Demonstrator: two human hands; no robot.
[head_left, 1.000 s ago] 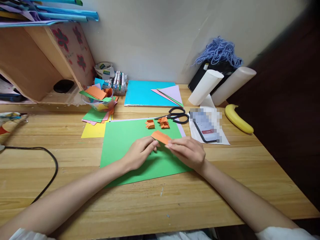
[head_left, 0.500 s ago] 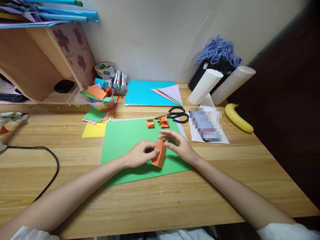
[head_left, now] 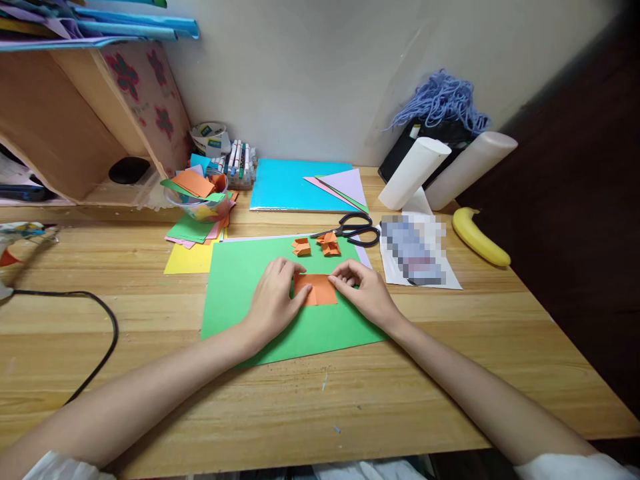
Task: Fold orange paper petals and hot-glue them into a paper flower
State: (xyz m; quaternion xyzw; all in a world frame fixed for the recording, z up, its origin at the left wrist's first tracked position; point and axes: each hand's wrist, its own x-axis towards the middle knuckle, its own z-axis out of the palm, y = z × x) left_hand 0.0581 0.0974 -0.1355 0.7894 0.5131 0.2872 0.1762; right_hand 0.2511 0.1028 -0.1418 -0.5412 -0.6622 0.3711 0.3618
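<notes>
A small orange paper piece (head_left: 317,289) lies flat on a large green sheet (head_left: 240,293) in the middle of the wooden desk (head_left: 150,387). My left hand (head_left: 274,299) presses on its left edge with fingertips together. My right hand (head_left: 364,292) pinches its right edge. Two small folded orange paper shapes (head_left: 316,246) rest on the far edge of the green sheet, just beyond my hands.
Black scissors (head_left: 353,232) lie behind the green sheet, a blue sheet (head_left: 290,187) farther back. A bowl of paper scraps (head_left: 197,197), markers (head_left: 239,160) and tape sit at back left. White rolls (head_left: 415,173), a banana (head_left: 479,237) and a black cable (head_left: 90,333) flank the area.
The orange paper was held tilted between both hands; it now lies flat on the green sheet, with both hands pressing its sides.
</notes>
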